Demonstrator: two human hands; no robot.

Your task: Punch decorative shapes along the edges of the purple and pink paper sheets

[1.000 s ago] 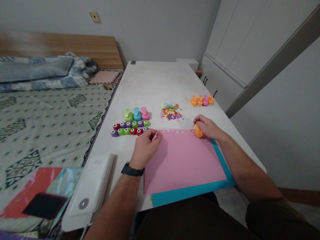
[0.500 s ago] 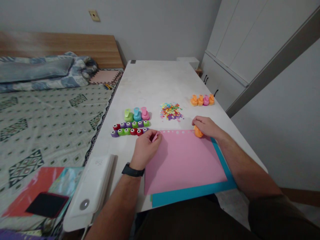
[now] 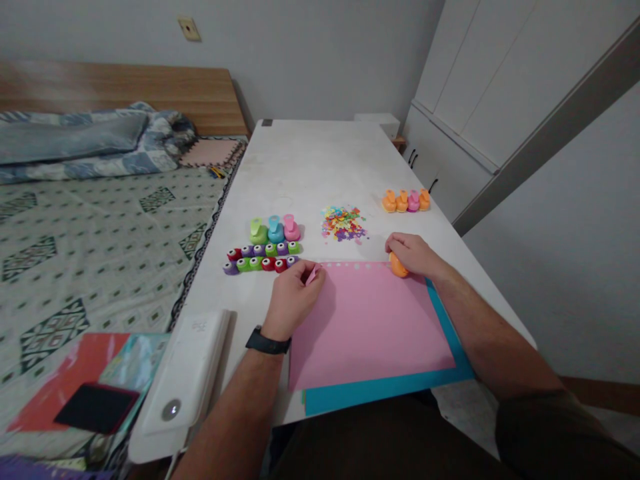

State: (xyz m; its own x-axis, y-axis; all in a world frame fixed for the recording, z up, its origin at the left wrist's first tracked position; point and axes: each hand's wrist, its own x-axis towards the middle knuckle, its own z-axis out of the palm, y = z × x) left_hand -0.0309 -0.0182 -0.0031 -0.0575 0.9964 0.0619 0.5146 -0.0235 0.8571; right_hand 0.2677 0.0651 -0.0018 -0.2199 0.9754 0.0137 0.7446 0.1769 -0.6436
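My left hand (image 3: pixel 293 300) pinches a small raised fold at the top left corner of a pink paper sheet (image 3: pixel 370 327). My right hand (image 3: pixel 413 256) rests over an orange craft punch (image 3: pixel 399 265) that sits on the sheet's top edge, and the hand partly hides it. A row of small punched shapes (image 3: pixel 345 265) runs along that edge. Under the pink sheet lies a teal paper sheet (image 3: pixel 390 389), showing along the right and near sides.
Several small craft punches (image 3: pixel 263 257) stand in two rows, with three larger ones (image 3: pixel 275 230) behind them. Colourful paper confetti (image 3: pixel 343 224) and several orange and pink punches (image 3: pixel 407 201) lie farther along the white table (image 3: pixel 310 160). A white device (image 3: pixel 183 380) sits at the left edge, beside a bed.
The view has shifted slightly. Both hands stay in nearly the same places, on the paper corner and the orange punch.
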